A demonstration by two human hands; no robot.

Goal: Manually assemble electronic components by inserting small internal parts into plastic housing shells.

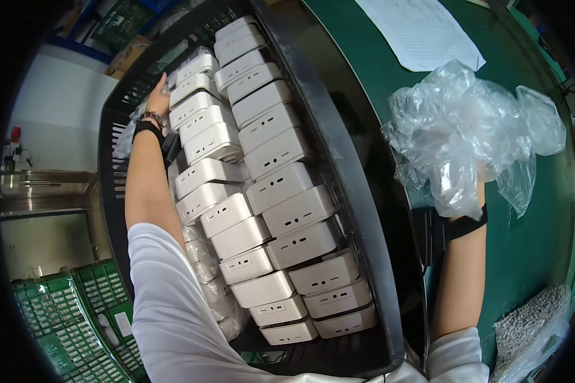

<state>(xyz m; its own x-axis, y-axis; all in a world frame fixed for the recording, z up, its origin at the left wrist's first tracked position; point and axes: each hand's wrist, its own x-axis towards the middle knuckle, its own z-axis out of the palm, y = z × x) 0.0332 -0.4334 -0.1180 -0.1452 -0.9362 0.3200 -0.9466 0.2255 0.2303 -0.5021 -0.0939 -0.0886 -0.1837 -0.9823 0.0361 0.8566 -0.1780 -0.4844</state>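
Observation:
A black plastic crate [364, 210] holds rows of white box-shaped housings [239, 233], each with small slots and holes on its end face. Inside the crate's far left part, my left hand [159, 99] reaches down beside the row of housings, next to clear plastic wrap [131, 127]. Its thumb points away from me; the other fingers are mostly hidden, so its grip is unclear. On the right, over the green table, my right hand [485, 173] is closed on a crumpled bunch of clear plastic bags [457, 121]. The bags cover most of that hand.
The green table [377, 60] runs along the right, with a printed paper sheet [421, 32] at its far side. A clear bag of small grey pieces [531, 325] lies near right. Green crates [76, 319] stand lower left. More plastic-wrapped pieces [201, 255] line the crate's left side.

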